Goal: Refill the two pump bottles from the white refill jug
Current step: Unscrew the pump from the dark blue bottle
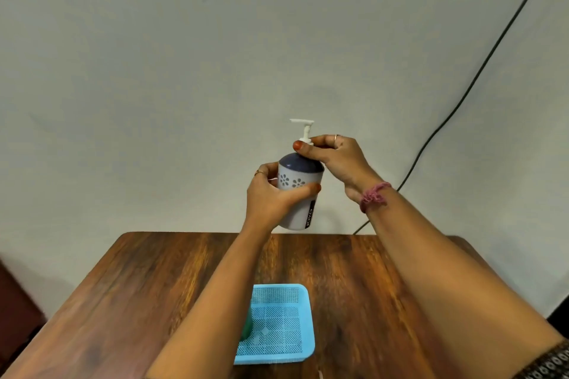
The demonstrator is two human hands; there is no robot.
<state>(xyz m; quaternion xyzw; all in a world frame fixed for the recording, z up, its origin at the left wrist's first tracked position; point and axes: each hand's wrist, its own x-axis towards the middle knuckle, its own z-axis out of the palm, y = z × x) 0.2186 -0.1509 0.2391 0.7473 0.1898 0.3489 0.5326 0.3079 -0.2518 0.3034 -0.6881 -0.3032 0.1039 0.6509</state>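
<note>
The left hand grips the grey floral plastic pump bottle above the wooden table; the right hand pinches its white pump collar. Probably unscrewing: hold the body steady, twist only the collar, lift straight

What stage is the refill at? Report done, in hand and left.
Done: nothing visibly; no jug or second bottle is in view. In hand: the left hand holds the pump bottle above the wooden table, while the right hand pinches the white pump collar, apparently unscrewing it. Left: pouring, closing, and the other bottle. A blue basket sits below.
</note>
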